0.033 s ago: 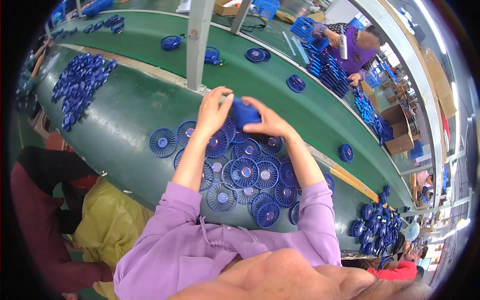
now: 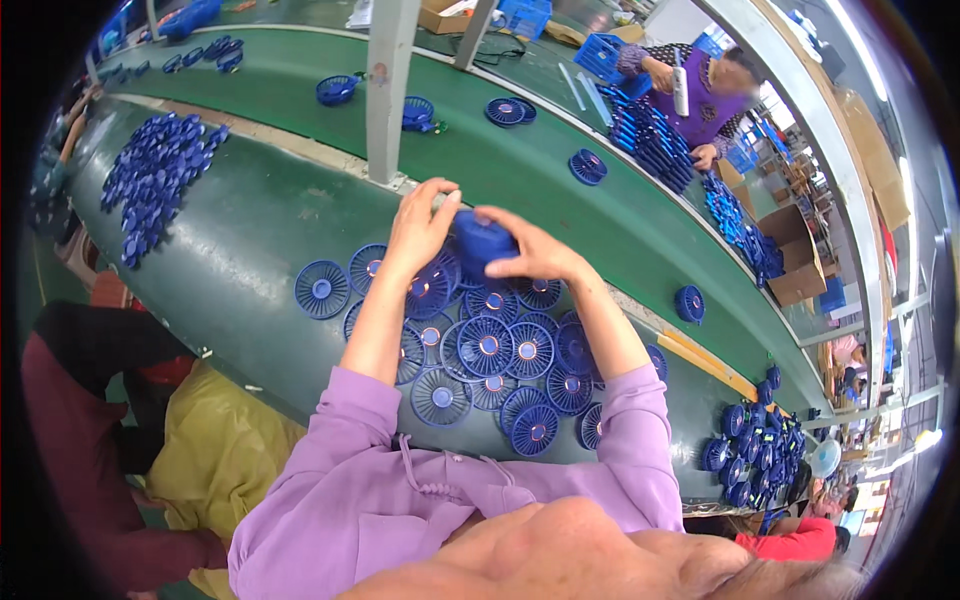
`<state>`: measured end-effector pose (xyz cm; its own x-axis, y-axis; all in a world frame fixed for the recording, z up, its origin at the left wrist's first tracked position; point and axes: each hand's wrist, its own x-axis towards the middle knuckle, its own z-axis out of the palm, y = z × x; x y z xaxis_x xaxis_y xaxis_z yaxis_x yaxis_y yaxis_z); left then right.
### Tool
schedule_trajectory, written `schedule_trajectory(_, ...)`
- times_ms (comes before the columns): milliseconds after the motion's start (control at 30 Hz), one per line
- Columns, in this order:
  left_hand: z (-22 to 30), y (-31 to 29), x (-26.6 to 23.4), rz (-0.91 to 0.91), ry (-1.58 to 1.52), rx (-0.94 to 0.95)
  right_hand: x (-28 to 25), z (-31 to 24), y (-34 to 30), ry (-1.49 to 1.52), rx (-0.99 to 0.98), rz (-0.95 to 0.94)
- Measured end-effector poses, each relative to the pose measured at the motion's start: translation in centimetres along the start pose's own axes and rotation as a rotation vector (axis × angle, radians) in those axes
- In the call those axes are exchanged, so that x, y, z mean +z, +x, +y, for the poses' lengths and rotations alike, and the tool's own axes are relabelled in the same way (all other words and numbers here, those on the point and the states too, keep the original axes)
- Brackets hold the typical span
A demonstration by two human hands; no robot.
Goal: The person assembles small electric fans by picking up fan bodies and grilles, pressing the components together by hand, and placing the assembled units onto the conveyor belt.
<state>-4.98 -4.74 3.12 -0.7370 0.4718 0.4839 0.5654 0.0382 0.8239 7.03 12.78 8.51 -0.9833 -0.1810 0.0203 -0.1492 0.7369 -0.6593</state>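
Note:
Above the far edge of a spread of round blue fan grilles (image 2: 489, 345), my two hands are raised around one blurred blue fan housing (image 2: 482, 240). My right hand (image 2: 532, 248) is curved round its right side, thumb below and fingers over the top. My left hand (image 2: 422, 228) is at its left edge with thumb and fingers drawn close together; their exact contact with the housing is hard to see. Below and between my forearms lie the ribbed grilles, many overlapping, some with copper-coloured rings at the centre.
A heap of small blue parts (image 2: 160, 180) lies on the dark green table's left. Beyond a metal post (image 2: 390, 100) runs a green conveyor (image 2: 540, 215) carrying fan parts. Blue fan assemblies (image 2: 755, 455) are piled at right. Across the belt, a person in purple (image 2: 700, 100) holds a white tool.
The fan housing and my right hand have shifted slightly left and nearer to me. My left hand has moved slightly left, and the whole view has shifted a little.

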Motion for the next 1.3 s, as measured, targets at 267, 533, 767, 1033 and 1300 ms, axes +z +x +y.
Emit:
schedule_trajectory(267,-1.3,-1.7,1.4,-0.501,0.212,0.108,-5.5,6.9,4.1,0.365,0.211,0.193)
schedule_trajectory(533,0.4,-2.0,2.5,-0.575,0.217,0.122,-11.8,21.4,15.1,-0.261,0.71,0.664)
schedule_trajectory(767,1.5,-2.1,2.0,-0.596,0.331,0.137,-11.3,25.1,17.4,-0.324,0.973,0.672)
schedule_trajectory(1033,1.6,-1.6,2.5,-0.604,0.377,0.104,-13.0,28.9,13.8,-0.199,0.362,1.015)
schedule_trajectory(1300,1.5,-1.8,2.4,-0.603,0.378,0.097,-18.7,30.9,-0.5,-0.596,0.65,0.999)
